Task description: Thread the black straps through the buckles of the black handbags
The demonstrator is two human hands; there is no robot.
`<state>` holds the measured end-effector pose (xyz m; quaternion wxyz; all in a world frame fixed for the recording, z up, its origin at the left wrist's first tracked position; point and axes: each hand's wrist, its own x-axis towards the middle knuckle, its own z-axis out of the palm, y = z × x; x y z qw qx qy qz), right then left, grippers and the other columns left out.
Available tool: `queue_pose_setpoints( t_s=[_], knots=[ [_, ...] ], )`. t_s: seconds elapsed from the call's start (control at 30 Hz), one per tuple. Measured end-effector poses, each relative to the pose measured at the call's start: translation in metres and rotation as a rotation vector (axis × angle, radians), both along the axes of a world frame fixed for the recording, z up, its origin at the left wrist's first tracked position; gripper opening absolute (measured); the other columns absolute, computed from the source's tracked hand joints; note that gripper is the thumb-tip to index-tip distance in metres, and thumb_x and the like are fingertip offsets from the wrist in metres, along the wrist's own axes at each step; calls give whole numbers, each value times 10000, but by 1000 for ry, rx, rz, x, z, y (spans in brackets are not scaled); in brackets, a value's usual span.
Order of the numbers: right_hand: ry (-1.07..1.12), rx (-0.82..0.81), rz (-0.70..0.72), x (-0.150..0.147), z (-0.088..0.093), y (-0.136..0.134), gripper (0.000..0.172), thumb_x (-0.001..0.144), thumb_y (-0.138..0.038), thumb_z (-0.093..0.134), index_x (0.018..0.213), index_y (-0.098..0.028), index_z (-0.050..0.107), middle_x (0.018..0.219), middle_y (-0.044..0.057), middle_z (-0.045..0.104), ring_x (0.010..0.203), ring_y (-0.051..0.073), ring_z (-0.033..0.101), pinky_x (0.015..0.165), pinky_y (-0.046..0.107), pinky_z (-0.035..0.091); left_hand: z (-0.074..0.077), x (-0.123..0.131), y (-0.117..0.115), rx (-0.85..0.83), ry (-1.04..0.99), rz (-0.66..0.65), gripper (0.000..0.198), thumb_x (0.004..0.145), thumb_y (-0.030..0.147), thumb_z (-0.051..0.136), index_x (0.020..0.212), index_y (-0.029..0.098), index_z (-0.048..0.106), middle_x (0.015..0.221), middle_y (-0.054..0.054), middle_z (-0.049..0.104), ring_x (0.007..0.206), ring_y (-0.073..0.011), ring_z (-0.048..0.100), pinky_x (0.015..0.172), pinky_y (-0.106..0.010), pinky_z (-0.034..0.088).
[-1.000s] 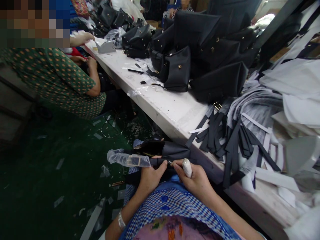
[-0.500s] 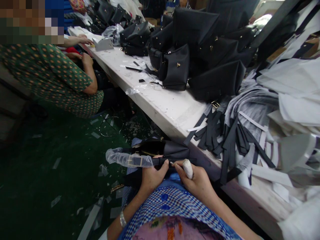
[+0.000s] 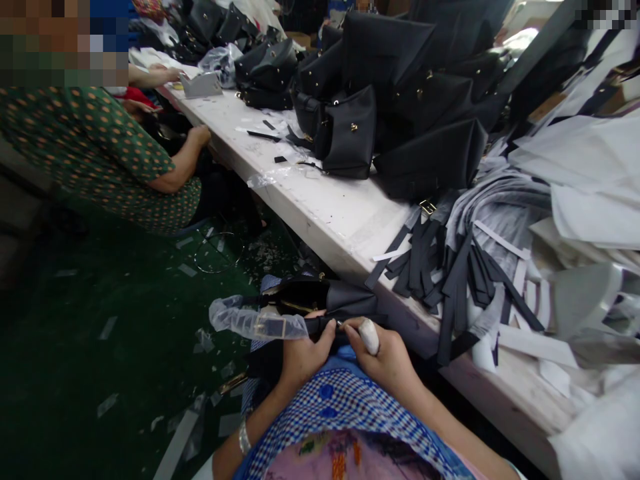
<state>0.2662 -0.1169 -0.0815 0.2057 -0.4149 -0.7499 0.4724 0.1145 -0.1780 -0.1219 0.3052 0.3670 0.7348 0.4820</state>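
On my lap lies a black handbag [image 3: 353, 300], its top gaping and a gold zip showing inside. My left hand [image 3: 307, 353] is closed on the bag's edge and strap, thumb on top. A strap wrapped in clear plastic [image 3: 250, 321], with a gold buckle under the film, sticks out leftward from that hand. My right hand [image 3: 383, 350] grips a small tool with a thick white handle [image 3: 369, 337], perhaps a screwdriver or an awl. Its thin metal tip meets the strap close to my left thumb; the exact contact point is too small to make out.
A long white table [image 3: 320, 200] runs along my right side, bearing a pile of black handbags [image 3: 350, 133]. Black straps [image 3: 425, 260] hang over its near edge beside white sheets [image 3: 595, 167]. A co-worker in a dotted green top [image 3: 100, 147] sits at left. Scraps litter the green floor [image 3: 125, 293].
My hands stay almost in place, the white handle tilting slightly. The co-worker's nearer hand has moved right toward the table edge. The whole view has shifted a little.
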Motion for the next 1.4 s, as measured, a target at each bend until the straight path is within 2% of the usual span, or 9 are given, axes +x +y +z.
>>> queue_pose_setpoints(
  t_s=[0.2, 0.4, 0.53, 0.7, 0.8, 0.87, 1.13, 1.27, 1.4],
  knots=[
    [-55, 64, 17, -5, -11, 1, 184, 884, -244, 524, 961, -208, 687, 801, 39, 737, 677, 172, 679, 628, 234, 495, -10, -2, -2, 16, 32, -65, 321, 842, 402, 615, 1035, 169, 721, 1017, -121, 747, 1025, -307, 687, 998, -484, 496],
    [25, -68, -104, -11, -18, 6, 259, 887, -342, 517, 825, -184, 712, 784, 64, 749, 687, 195, 677, 626, 268, 524, -23, -3, -4, 38, 102, -112, 321, 880, 414, 571, 1059, 193, 720, 1020, -98, 754, 991, -273, 701, 973, -440, 530],
    [-52, -24, -15, -12, -20, 6, 216, 871, -321, 538, 832, -193, 708, 750, 52, 734, 639, 177, 641, 612, 267, 497, -28, -5, -6, 41, 123, -95, 326, 836, 443, 600, 994, 193, 737, 1001, -101, 764, 995, -284, 704, 981, -445, 526],
    [179, -265, -120, -16, -13, 9, 278, 872, -436, 587, 839, -180, 691, 699, 26, 670, 603, 141, 582, 543, 238, 460, -2, -15, -2, -20, -67, -62, 324, 808, 422, 672, 1008, 176, 740, 1025, -106, 758, 1036, -303, 685, 1023, -468, 483],
    [336, -659, -105, -15, -4, 13, 388, 858, -544, 621, 923, -163, 654, 470, -90, 405, 377, 72, 326, 372, 193, 278, 19, -20, 3, -21, -468, -58, 350, 845, 412, 669, 1049, 133, 725, 1049, -118, 753, 1064, -304, 678, 998, -452, 497],
    [420, -751, -114, -12, 2, 17, 412, 853, -557, 641, 958, -158, 631, 438, -124, 313, 346, 53, 235, 353, 186, 224, 28, -23, 6, 21, -617, -28, 364, 851, 395, 683, 1093, 124, 709, 1082, -114, 748, 1087, -294, 670, 999, -433, 496],
    [283, -256, -346, 14, 1, 43, 446, 871, -518, 645, 1118, -147, 631, 516, -66, 477, 460, 96, 418, 448, 215, 309, 46, -40, 9, 78, -486, -78, 345, 852, 356, 702, 1144, 173, 688, 1205, -71, 712, 1168, -245, 629, 1085, -379, 430],
    [191, -201, -340, 20, -12, 47, 466, 905, -539, 578, 1156, -152, 646, 578, -34, 543, 509, 130, 497, 486, 242, 384, 49, -45, 9, 48, -354, -95, 374, 835, 368, 711, 1139, 155, 675, 1169, -98, 721, 1128, -265, 652, 1053, -409, 463],
    [151, 60, -137, 13, -12, 50, 347, 914, -467, 594, 1111, -211, 720, 1060, 100, 706, 957, 251, 675, 855, 375, 537, 56, -45, 13, 10, -297, -151, 371, 812, 368, 719, 1115, 159, 671, 1115, -109, 734, 1080, -280, 673, 1010, -428, 497]
  ],
)
